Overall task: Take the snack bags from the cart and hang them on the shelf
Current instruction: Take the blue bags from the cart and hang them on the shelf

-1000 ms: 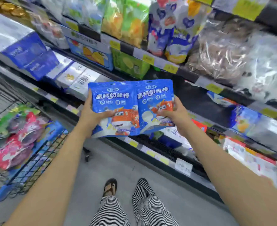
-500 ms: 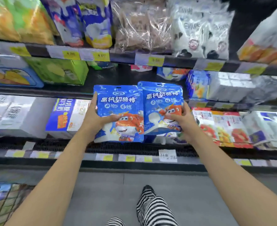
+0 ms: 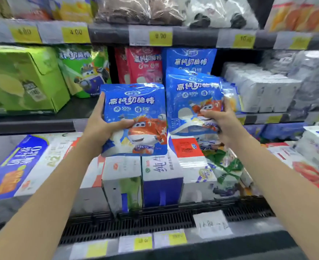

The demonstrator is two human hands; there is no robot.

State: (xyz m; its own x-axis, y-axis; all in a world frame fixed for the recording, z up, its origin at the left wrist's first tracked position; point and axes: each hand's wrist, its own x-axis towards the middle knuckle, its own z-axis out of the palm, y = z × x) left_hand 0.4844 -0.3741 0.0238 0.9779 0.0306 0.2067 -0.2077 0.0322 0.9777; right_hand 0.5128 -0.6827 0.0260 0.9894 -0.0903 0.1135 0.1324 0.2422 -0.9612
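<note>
Since half a second ago, both bags I hold have come closer to the shelf (image 3: 194,35). The right one has also risen above its partner, where before the two sat level.

I count two blue bags in hand, one each. My left hand (image 3: 98,128) grips the left blue bag (image 3: 136,109), with the thumb curled across the front and the fingers (image 3: 101,102) wrapped round the bag's left edge. My right hand (image 3: 222,121) pinches the right blue bag (image 3: 190,98) with the thumb on the front and the fingers (image 3: 225,105) behind its right edge. A further blue edge shows behind those fingers, but I cannot tell if it is a second bag.

Each bag carries white Chinese lettering, "55%" and an orange cartoon plane.

Just above the right fingers one hanging blue bag (image 3: 190,59) of the same design sits under the shelf rail. Above the left fingers, to the left of that blue bag, is a pink bag (image 3: 145,64), and further left one green bag (image 3: 83,70) and one green carton (image 3: 21,79).

Five yellow price tags (image 3: 160,36) line the rail overhead. Three are readable: "4.00", "4.00" and "9.90".
</note>
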